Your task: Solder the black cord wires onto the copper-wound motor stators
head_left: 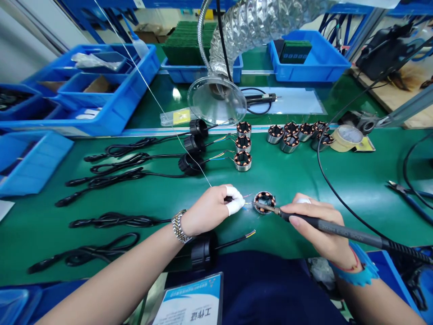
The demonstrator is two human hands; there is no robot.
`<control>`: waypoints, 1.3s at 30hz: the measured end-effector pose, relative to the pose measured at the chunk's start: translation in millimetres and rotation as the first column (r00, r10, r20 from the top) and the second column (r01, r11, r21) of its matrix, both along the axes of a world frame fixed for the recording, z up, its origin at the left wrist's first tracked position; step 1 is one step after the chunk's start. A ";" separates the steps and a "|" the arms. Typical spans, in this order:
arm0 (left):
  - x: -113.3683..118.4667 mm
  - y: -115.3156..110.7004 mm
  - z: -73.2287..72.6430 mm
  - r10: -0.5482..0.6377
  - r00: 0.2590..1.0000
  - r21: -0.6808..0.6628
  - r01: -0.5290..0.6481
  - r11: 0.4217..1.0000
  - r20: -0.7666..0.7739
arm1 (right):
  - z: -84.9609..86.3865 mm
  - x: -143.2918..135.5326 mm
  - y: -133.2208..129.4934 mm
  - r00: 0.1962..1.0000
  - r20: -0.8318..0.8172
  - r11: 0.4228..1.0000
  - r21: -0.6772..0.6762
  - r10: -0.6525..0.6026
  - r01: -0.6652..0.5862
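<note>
My right hand (316,225) grips a soldering iron (341,229) like a pen. The iron's tip reaches over a motor stator (264,197) with copper windings, lying on the green bench mat. To the stator's left, my left hand (213,205), with white finger cots, is closed on a black cable end whose thin coloured wires (248,204) point toward the stator. A thin solder wire (152,92) runs down from above to this hand. Whether the wire ends touch the stator's leads is too small to tell.
Coiled black cables (118,220) lie at left. Three stators (242,161) are wired to cables with black caps (191,164); several more stators (290,143) stand at right. A fume hood (216,101) hangs above. Cutters (407,194) and blue bins (307,67) sit around the edges.
</note>
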State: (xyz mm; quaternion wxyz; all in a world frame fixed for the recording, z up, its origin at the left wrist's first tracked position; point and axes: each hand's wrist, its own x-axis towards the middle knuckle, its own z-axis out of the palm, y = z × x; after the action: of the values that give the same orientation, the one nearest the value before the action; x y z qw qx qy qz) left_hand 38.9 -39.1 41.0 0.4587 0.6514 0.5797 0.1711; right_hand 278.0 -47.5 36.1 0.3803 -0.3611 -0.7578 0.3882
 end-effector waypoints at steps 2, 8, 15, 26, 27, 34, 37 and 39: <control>0.1 -0.2 0.0 0.003 1.000 -0.005 -0.003 1.000 0.001 | -0.2 -0.5 0.3 1.000 0.003 1.000 -0.003 -0.005 0.005; 0.5 -0.7 0.4 0.009 1.000 -0.013 -0.009 1.000 0.021 | -1.3 -1.6 0.5 1.000 0.006 1.000 0.001 -0.004 0.004; 2.7 0.6 0.5 0.003 1.000 -0.001 -0.003 1.000 0.011 | -1.4 -4.3 0.8 1.000 0.011 1.000 0.000 -0.001 0.001; 2.6 2.0 -1.9 -0.006 1.000 0.027 0.006 1.000 0.007 | -1.3 -3.8 0.6 1.000 0.011 1.000 -0.018 0.003 -0.002; 2.9 2.2 -1.8 -0.005 1.000 0.025 0.005 1.000 0.008 | -1.5 -4.2 0.6 1.000 0.007 1.000 -0.014 0.002 -0.002; 3.1 2.3 -1.8 -0.003 1.000 0.022 0.003 1.000 0.011 | -1.0 -4.5 1.1 1.000 0.004 1.000 -0.002 0.014 -0.014; 2.9 2.0 -2.5 -0.004 1.000 0.025 0.004 1.000 0.010 | -0.6 -2.5 1.2 1.000 -0.007 1.000 0.000 0.000 0.000; 2.9 2.0 -2.6 0.000 1.000 0.019 0.000 1.000 0.009 | -1.0 -1.7 1.1 1.000 -0.003 1.000 0.003 -0.009 0.009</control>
State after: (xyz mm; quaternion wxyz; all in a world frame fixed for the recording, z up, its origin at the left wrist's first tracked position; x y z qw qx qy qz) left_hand 41.8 -37.1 38.3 0.4550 0.6551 0.5758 0.1796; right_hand 276.3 -46.4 35.1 0.3835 -0.3633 -0.7563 0.3859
